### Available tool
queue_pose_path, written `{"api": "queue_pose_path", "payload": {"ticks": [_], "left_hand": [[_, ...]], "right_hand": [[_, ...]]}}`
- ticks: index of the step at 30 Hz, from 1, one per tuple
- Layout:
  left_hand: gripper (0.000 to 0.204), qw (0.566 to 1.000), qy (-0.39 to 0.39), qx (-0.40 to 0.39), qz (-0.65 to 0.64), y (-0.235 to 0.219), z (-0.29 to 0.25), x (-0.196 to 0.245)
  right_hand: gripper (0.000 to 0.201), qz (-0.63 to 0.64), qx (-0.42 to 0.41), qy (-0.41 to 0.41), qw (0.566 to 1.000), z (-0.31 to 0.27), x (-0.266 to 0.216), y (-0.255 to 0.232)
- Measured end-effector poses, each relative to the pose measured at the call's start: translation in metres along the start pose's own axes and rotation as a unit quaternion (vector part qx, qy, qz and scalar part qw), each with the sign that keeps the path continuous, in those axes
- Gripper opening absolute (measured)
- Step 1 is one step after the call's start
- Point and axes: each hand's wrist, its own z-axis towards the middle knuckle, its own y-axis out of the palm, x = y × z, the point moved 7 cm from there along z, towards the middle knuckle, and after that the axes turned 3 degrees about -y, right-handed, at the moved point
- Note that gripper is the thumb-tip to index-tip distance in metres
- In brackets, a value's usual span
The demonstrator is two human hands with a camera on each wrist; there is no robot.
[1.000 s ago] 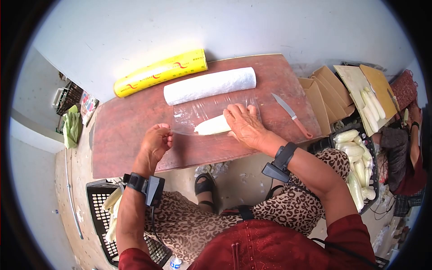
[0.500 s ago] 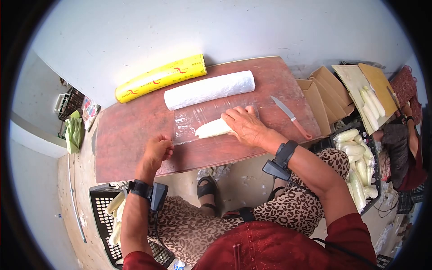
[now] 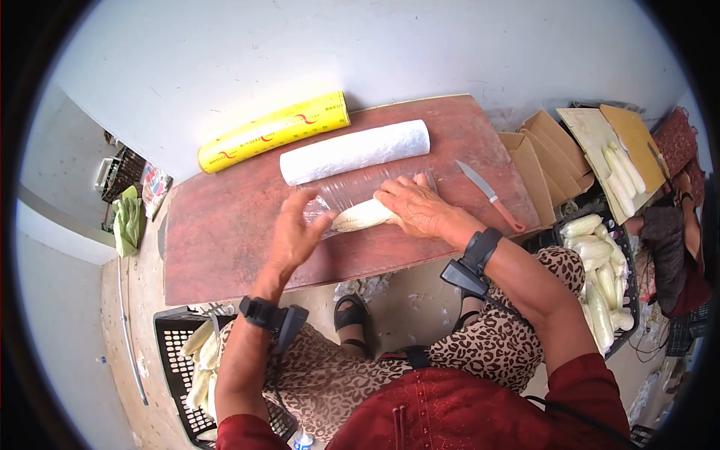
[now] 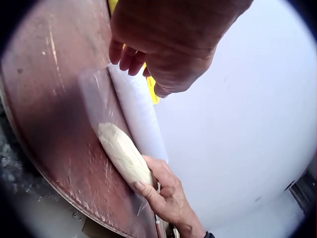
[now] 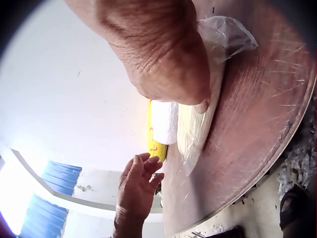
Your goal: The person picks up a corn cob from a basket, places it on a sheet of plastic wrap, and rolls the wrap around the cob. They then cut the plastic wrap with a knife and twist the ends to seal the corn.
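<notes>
A pale, elongated vegetable (image 3: 361,217) lies on clear plastic film (image 3: 349,189) on the reddish-brown table (image 3: 225,244). My right hand (image 3: 421,210) grips its right end; the left wrist view shows thumb and fingers round the vegetable (image 4: 123,152). In the right wrist view, film wraps over the vegetable (image 5: 190,136). At its left end, my left hand (image 3: 292,231) is raised with thumb and fingers apart and nothing visible between them. Behind the film lies a thick white roll (image 3: 356,153), beside a long yellow printed roll (image 3: 274,132).
A knife (image 3: 480,183) with an orange handle lies on the table's right side. Black crates of pale vegetables stand left (image 3: 166,349) and right (image 3: 632,311) of my legs. Cardboard boxes (image 3: 551,154) adjoin the table's right end. Another person (image 3: 681,277) is at far right.
My left hand has moved up and right from the film's lower left corner to the vegetable's left end, its fingers spreading. My right hand has stayed on the vegetable.
</notes>
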Motion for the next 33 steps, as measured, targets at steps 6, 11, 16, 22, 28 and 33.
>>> {"api": "queue_pose_path", "payload": {"ticks": [6,11,16,22,28,33], "left_hand": [[0.092,0.965,0.151,-0.120,0.176,0.061,-0.001,0.040],[0.081,0.955,0.126,-0.150,0.221,0.080,0.002,0.044],[0.069,0.952,0.149,-0.126,0.234,0.086,0.006,0.039],[0.066,0.957,0.140,-0.122,0.223,0.086,0.008,0.033],[0.065,0.963,0.138,-0.117,0.201,0.085,0.008,0.029],[0.065,0.968,0.131,-0.121,0.176,0.085,0.010,0.033]], "right_hand": [[0.036,0.005,0.022,-0.008,1.000,0.001,0.002,0.003],[0.034,0.058,0.040,-0.003,0.997,0.000,0.008,0.003],[0.028,0.107,0.107,0.073,0.986,-0.004,0.040,-0.013],[0.023,0.283,0.149,0.171,0.932,-0.030,0.083,-0.035],[0.050,0.115,0.075,0.170,0.976,-0.052,0.041,-0.027],[0.062,-0.043,0.150,0.159,0.975,-0.056,0.010,-0.003]]}}
